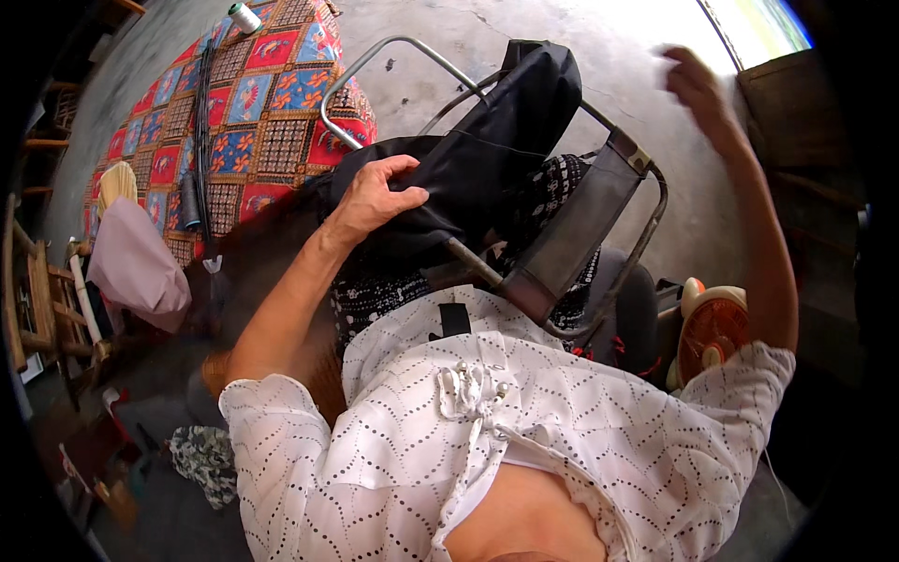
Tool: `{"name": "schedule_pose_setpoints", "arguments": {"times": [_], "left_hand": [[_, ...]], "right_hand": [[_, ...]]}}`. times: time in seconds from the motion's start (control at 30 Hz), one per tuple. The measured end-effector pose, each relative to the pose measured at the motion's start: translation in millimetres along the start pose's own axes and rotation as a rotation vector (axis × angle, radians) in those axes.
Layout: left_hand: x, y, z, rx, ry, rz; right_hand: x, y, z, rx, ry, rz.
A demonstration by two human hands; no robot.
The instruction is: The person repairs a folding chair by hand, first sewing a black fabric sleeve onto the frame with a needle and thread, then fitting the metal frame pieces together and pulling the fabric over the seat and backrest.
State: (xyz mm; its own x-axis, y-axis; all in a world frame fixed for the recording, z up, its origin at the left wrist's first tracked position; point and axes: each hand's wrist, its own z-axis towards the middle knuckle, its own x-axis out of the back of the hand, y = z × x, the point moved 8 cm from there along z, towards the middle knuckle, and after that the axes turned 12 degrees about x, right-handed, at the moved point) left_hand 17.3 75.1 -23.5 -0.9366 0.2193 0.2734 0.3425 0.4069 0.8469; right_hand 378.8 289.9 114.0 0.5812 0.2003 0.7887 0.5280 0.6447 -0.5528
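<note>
A metal-framed folding chair (655,201) lies tilted across my lap, with a dark mesh panel (581,220) on its right side. Black fabric (506,112) is draped over the frame and bunches toward my left side. My left hand (379,195) is closed on this fabric, thumb and forefinger slightly apart on its surface. Out to the upper right, my right hand (695,89) is raised away from the chair, its fingers curled together and a little blurred. What they hold is too small to make out. A thin dark thread (510,147) runs across the fabric toward the right.
A patterned red and blue cloth (239,122) lies at the left, bearing a white thread spool (244,18), a dark spool (190,200) and a bundle of black strips (201,140). Pinkish cloth (139,262) hangs nearby. An orange fan (714,328) stands at my right.
</note>
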Motion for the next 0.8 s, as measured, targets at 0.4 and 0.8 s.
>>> {"name": "schedule_pose_setpoints", "arguments": {"times": [0.4, 0.8], "left_hand": [[-6.9, -0.9, -14.0, 0.095, 0.066, -0.047], [-12.2, 7.8, -14.1, 0.061, 0.191, 0.068]], "right_hand": [[-253.3, -188.7, 70.1, 0.551, -0.774, -0.046], [-298.9, -173.2, 65.2, 0.407, -1.373, 0.032]]}}
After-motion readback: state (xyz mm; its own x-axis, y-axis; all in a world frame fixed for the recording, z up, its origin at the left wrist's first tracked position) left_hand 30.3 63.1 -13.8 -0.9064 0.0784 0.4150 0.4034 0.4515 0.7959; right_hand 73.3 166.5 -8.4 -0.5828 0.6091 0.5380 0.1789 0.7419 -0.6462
